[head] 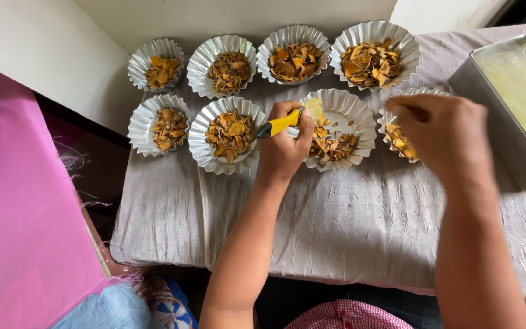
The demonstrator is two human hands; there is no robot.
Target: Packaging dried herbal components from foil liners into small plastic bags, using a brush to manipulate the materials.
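Two hands work over fluted foil cups of orange-brown chips on a cloth-covered table (348, 231).

A metal tray (488, 67) of pale contents sits at the upper right edge, a pink sheet (13, 213) at left. Eight foil cups stand in two rows, likely for even portioning; the half-filled cup (354, 113) lies at centre. The left hand (284, 149), its grip pressed around a yellow-handled tool (281, 123), holds it over that cup. The right hand (448, 137), fingers pinched, whether on chips I cannot tell, covers the end cup (400, 140).
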